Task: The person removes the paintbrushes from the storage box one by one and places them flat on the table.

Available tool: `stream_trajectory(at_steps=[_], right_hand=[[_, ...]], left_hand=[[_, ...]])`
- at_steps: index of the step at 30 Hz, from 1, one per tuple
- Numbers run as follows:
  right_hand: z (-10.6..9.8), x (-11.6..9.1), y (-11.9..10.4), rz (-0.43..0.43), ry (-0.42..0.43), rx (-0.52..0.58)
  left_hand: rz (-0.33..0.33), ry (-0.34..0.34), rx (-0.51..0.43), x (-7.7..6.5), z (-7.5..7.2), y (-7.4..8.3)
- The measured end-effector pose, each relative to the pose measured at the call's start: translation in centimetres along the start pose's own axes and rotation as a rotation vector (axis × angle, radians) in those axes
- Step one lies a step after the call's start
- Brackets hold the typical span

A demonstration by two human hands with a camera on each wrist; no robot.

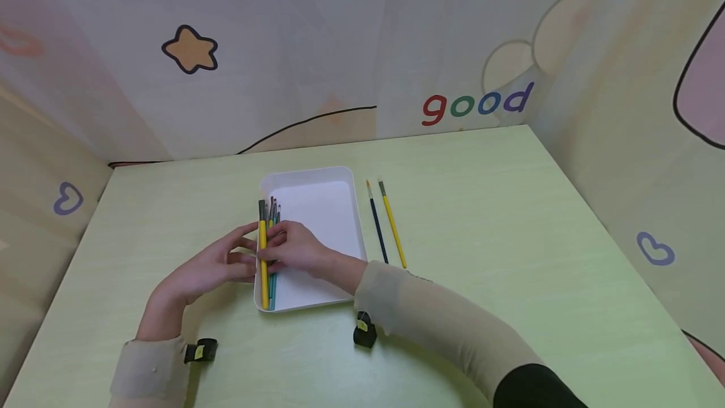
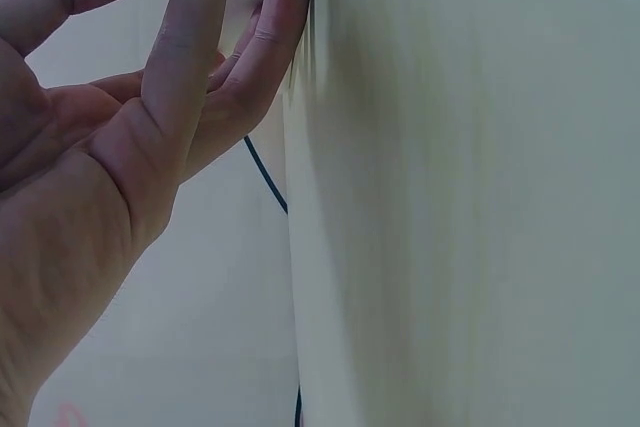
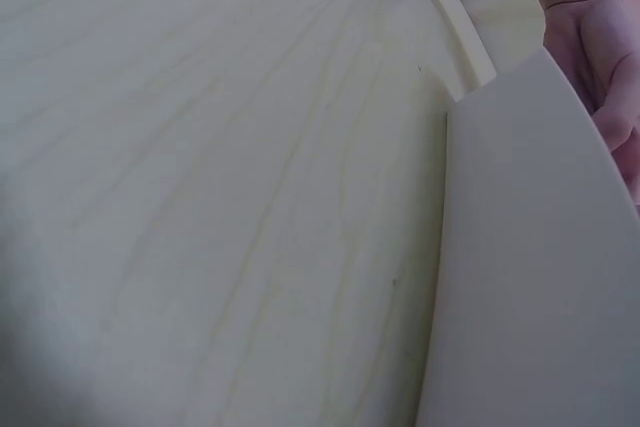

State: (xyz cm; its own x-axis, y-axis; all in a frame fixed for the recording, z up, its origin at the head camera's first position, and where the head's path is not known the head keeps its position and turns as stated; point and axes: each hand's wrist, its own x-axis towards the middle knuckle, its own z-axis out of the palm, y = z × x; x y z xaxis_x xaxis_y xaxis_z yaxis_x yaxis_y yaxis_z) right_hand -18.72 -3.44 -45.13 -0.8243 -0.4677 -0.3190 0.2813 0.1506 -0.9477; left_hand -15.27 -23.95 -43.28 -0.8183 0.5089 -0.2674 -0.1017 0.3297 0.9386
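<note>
Yellow paintbrush (image 1: 264,285) along the left side of a white tray (image 1: 323,206) — between left hand (image 1: 212,266) and right hand (image 1: 300,247)
The right pinches its handle beside more brushes (image 1: 273,291); the left, fingers relaxed, touches the tray's outer wall

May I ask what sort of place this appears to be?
Probably a small staged tabletop workspace, judging by the cartoon-printed backdrop around the pale table, and the white tray and paintbrushes on it.

A yellow-handled flat paintbrush (image 1: 264,283) and slimmer teal-handled paintbrushes (image 1: 272,293) line the white tray's (image 1: 320,206) nine o'clock side, bristles toward twelve.
</note>
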Motion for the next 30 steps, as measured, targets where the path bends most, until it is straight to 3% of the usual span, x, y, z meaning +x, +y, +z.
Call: stream_trajectory(at_steps=[15, 30], right_hand=[[-0.5, -0.5, -0.1, 0.038, 0.013, 0.075], [-3.0, -2.4, -0.8, 0.066, -0.009, 0.054]], left_hand=[[-0.028, 0.036, -0.001, 0.3, 0.0, -0.3], [-0.057, 0.060, 0.037, 0.1, 0.1, 0.0]])
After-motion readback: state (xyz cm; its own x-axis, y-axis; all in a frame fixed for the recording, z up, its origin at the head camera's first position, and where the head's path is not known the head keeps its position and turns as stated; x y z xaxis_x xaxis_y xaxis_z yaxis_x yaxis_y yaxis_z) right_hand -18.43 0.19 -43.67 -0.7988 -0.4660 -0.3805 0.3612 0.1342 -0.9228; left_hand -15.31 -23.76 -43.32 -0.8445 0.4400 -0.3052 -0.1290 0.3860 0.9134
